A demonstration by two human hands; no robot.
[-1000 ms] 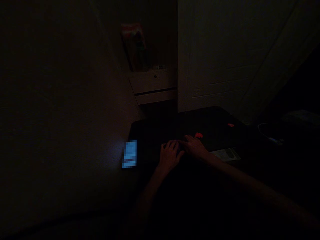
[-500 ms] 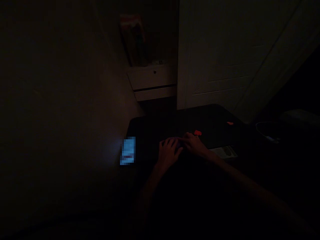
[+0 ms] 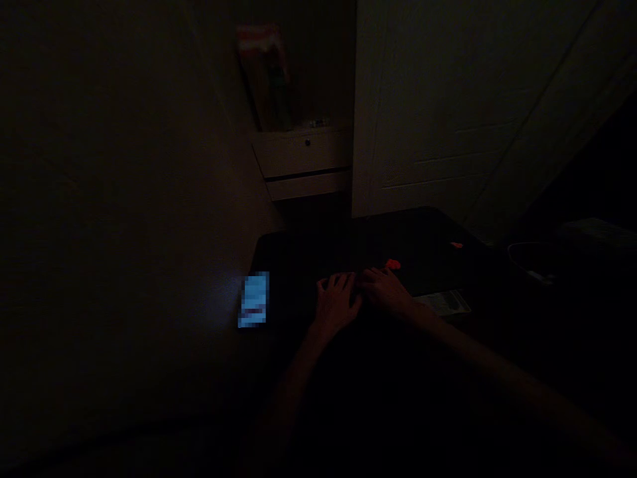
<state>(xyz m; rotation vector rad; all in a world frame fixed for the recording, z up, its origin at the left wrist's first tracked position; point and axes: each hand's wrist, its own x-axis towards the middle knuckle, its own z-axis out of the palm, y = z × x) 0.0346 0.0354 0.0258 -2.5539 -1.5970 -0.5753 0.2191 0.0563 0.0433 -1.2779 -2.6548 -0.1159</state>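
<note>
In the middle of a dark tabletop (image 3: 298,249), my left hand (image 3: 336,300) bends its parted fingers over a low, dark purplish thing (image 3: 351,277), thumb on the near side. Close beside it, my right hand (image 3: 383,287) has its fingers drawn together at the thing's right end. Darkness and my fingers hide most of that thing, so its kind does not show. A small orange-red piece (image 3: 393,264) lies just beyond my right hand. Farther right on the table is a smaller red-orange piece (image 3: 456,245).
A glowing, pixelated screen (image 3: 254,300) stands at the table's left edge by the wall (image 3: 149,199). A printed sheet (image 3: 445,303) lies near my right forearm. Behind are a white drawer unit (image 3: 303,153) and a pale door panel (image 3: 432,119). A white cable (image 3: 517,245) curves at right.
The picture is darker. My right hand has shifted slightly left, closer to my left hand, and its fingers are more bent. Less of the purplish thing shows.
</note>
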